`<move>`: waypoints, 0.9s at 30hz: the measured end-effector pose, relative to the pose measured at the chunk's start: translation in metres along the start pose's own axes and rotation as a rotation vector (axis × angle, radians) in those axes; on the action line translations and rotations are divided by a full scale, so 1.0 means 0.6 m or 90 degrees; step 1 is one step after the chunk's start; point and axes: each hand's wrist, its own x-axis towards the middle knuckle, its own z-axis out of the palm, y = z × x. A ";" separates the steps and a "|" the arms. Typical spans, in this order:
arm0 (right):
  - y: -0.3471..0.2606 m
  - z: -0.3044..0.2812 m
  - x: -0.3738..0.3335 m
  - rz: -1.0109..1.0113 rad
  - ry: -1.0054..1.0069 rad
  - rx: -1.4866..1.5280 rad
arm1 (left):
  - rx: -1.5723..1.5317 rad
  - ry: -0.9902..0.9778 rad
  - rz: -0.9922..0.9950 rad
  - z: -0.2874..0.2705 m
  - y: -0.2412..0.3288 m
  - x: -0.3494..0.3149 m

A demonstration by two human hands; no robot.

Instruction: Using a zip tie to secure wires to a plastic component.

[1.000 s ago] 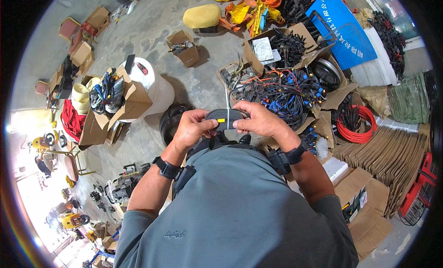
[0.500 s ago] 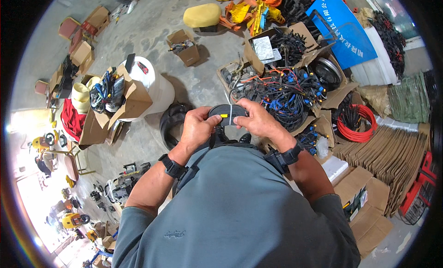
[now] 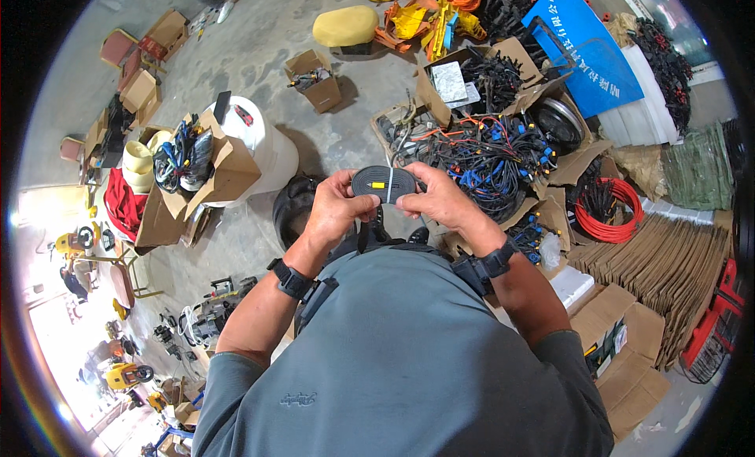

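Observation:
An oval black coil (image 3: pixel 363 178), wound in flat layers like cable or strap, is held up in front of my body. Around its middle runs a pale tie (image 3: pixel 390 182) with a long free end pointing away from me. A yellow piece (image 3: pixel 378 186) shows on the coil's face just left of the tie. My left hand (image 3: pixel 338 205) pinches the left end, its thumb along the near edge. The right end is gripped by my right hand (image 3: pixel 442 197), thumb and fingers closed at the rim. Fingertips behind the coil are hidden.
Beyond my right hand lies a tangled heap of cables (image 3: pixel 487 162) with blue connectors. To the left stands a white drum (image 3: pixel 271 158) beside an open carton (image 3: pixel 236 178) of cables. A black tire (image 3: pixel 287 213) is near my feet; stacked cardboard (image 3: pixel 653 260) sits right.
The coil has tilted so more of its face shows. My left thumb has slid down from beside the yellow piece to the near edge, and my right fingers have shifted slightly.

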 end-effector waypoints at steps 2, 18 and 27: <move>0.007 0.005 0.005 -0.032 0.007 0.001 | 0.003 0.018 0.013 0.002 -0.004 0.003; -0.016 0.020 0.008 -0.282 0.127 -0.142 | -0.008 0.061 0.166 0.028 0.015 0.012; -0.041 0.013 -0.002 -0.286 0.127 -0.228 | 0.093 0.059 0.232 0.039 0.036 0.003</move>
